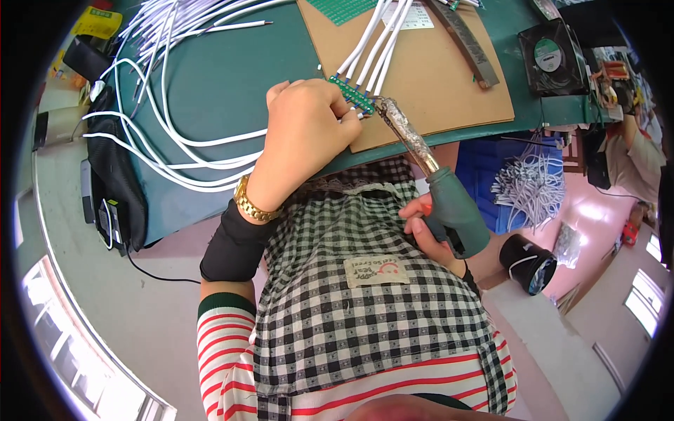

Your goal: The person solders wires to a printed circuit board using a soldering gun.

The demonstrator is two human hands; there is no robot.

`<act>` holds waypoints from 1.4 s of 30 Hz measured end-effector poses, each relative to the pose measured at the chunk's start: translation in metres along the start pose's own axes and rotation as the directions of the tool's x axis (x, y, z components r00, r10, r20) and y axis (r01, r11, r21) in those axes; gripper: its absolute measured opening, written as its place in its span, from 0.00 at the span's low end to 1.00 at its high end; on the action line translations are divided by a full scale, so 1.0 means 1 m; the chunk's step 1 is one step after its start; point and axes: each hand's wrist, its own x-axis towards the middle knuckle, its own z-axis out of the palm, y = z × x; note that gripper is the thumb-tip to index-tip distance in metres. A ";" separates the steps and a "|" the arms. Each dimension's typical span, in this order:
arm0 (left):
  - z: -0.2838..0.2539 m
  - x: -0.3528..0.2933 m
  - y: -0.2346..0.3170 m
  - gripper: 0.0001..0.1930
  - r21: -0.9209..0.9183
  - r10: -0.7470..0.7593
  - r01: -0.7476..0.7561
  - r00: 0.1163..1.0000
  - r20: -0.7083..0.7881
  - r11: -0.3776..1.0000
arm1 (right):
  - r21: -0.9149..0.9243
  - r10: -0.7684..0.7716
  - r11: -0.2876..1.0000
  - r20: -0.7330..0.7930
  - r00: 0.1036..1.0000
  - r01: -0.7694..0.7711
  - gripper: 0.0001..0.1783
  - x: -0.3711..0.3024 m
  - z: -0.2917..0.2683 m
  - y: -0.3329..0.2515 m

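Observation:
My left hand (305, 116) is closed in a pinch at the lower left edge of a narrow green circuit board (352, 95). White cables (203, 142) run from the left into and under this hand, and a short white cable end shows past its fingertips at the board. More white cables (374, 49) lead away from the board's far side. My right hand (456, 228) grips a soldering iron (460, 210) by its dark green handle; the iron's discoloured metal barrel slants up leftward, its tip at the board's right end. The handle hides part of the right-hand fingers.
Under the board lies a brown cardboard sheet (449, 98) on the green table (196, 91). A dark metal bar (467, 45) rests on it. Loose white cables (175, 21) heap at far left. A black fan (551, 57) stands right; below are a blue bin (481, 175) and black bucket (526, 263).

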 end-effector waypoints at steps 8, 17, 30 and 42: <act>0.002 0.000 0.002 0.07 0.032 0.042 -0.041 0.999 -0.026 0.999 | -0.026 0.053 0.998 -0.106 0.993 -0.056 0.10 -0.003 0.003 0.003; 0.001 0.001 0.002 0.07 0.037 0.024 -0.024 1.000 -0.008 0.999 | -0.064 0.012 0.998 -0.172 0.985 -0.024 0.08 -0.003 0.008 0.011; 0.000 0.000 0.002 0.08 0.024 0.008 -0.008 1.000 -0.018 1.000 | -0.113 0.025 0.993 -0.164 0.986 -0.044 0.07 -0.006 0.009 0.012; 0.002 0.000 -0.002 0.08 0.055 0.082 -0.078 0.993 -0.080 0.995 | 0.011 -0.072 0.997 0.005 0.997 0.072 0.20 -0.002 -0.003 -0.008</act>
